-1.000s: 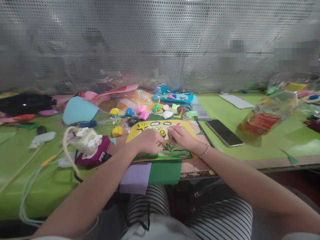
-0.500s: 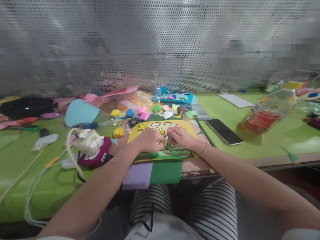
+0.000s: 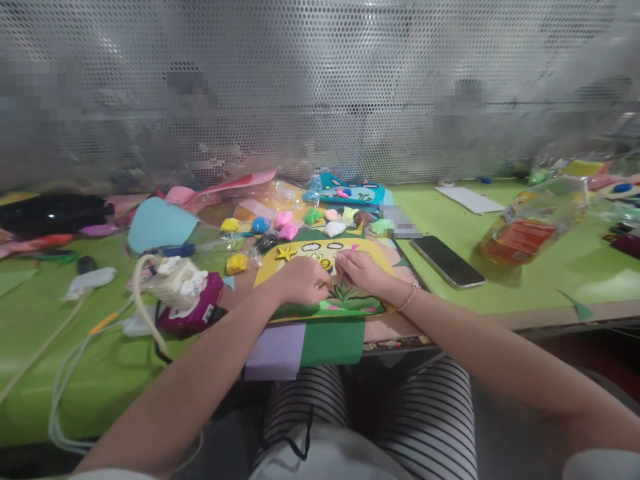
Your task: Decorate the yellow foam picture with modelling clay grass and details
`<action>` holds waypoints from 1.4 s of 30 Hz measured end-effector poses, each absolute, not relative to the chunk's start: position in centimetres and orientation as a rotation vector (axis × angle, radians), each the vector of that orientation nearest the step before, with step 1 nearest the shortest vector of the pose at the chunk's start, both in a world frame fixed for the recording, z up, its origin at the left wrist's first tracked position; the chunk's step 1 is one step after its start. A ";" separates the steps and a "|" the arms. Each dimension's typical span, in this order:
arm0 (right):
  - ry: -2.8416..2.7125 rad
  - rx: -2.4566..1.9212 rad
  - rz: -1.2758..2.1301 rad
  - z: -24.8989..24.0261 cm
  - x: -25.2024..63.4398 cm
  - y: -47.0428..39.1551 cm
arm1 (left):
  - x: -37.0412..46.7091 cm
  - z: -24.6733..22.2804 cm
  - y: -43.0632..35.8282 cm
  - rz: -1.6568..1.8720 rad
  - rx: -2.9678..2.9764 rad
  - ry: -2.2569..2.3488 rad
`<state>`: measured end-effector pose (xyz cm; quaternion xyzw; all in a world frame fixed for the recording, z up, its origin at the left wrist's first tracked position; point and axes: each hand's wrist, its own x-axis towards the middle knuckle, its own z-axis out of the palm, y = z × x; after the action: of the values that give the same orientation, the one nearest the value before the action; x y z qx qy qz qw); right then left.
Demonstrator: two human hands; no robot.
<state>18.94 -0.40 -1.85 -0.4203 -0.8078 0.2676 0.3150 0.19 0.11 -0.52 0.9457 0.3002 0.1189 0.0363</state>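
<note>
A yellow picture board (image 3: 267,269) lies before me, decorated with a star (image 3: 287,253), outlined clouds and a green plant (image 3: 343,293) above a green base. My left hand (image 3: 305,280) rests over its middle with the fingers curled in; whatever they pinch is hidden. Close beside it, on the right, my right hand (image 3: 364,272) is closed with thumb and fingers pressed together. A small pink strip (image 3: 353,249) sticks up from its grip. The two hands' fingertips are near each other over the board, and I cannot tell whether they touch.
Small bags of coloured clay (image 3: 285,224) lie behind the board. To the right are a phone (image 3: 447,261) and a tilted bottle (image 3: 525,233). A purple box (image 3: 193,310), a charger and cables occupy the left. Purple and green sheets (image 3: 333,341) overhang the front edge.
Both hands stay nearly in place over the board, with only slight finger movement. The pink strip leans a little differently. The whole view has shifted slightly.
</note>
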 end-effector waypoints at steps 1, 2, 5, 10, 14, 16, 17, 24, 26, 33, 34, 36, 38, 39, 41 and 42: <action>-2.128 -1.107 0.707 -1.9 19.0 -0.4 | 0.2 -0.5 0.1 0.362 2.904 0.924; -2.129 -1.106 0.709 -1.9 19.0 -0.4 | 0.2 -0.5 0.1 0.360 2.904 0.926; -2.129 -1.106 0.705 -1.9 19.0 -0.4 | 0.1 -0.4 0.0 0.356 2.905 0.934; -2.142 -1.107 0.703 -1.9 18.9 -0.5 | 0.1 -0.5 0.0 0.346 2.912 0.933; -2.148 -1.099 0.702 -1.8 18.9 -0.5 | 0.1 -0.5 0.1 0.341 2.915 0.934; -2.148 -1.096 0.702 -1.8 18.9 -0.5 | 0.1 -0.5 0.0 0.340 2.912 0.937; -2.148 -1.096 0.702 -1.8 18.9 -0.5 | 0.1 -0.4 0.0 0.340 2.910 0.938; -2.161 -1.106 0.705 -1.9 19.0 -0.6 | 0.2 -0.3 -0.1 0.343 2.890 0.946; -2.164 -1.108 0.701 -1.9 19.0 -0.6 | 0.2 -0.3 -0.1 0.348 2.887 0.951; -2.127 -1.096 0.701 -1.9 18.9 -0.5 | 0.1 -0.4 -0.1 0.394 2.870 0.918; -2.111 -1.093 0.703 -1.9 19.0 -0.5 | 0.2 -0.4 -0.1 0.409 2.863 0.911; -2.064 -1.089 0.701 -1.9 19.2 -0.5 | 0.2 -0.4 0.0 0.443 2.844 0.898; -1.983 -1.084 0.677 -1.7 19.7 -0.2 | 0.1 -0.4 0.0 0.486 2.820 0.884; -1.927 -1.084 0.652 -1.6 20.0 0.0 | 0.0 -0.4 0.0 0.515 2.806 0.883; -1.813 -1.090 0.589 -1.3 20.7 0.8 | -0.3 -0.2 0.1 0.603 2.771 0.907; -1.766 -1.095 0.558 -1.0 21.1 1.3 | -0.4 -0.2 0.2 0.665 2.747 0.941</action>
<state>21.10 1.33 -1.00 -0.4479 -0.7224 0.2283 0.4748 -0.45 0.20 -0.15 0.9191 0.3148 0.2226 0.0814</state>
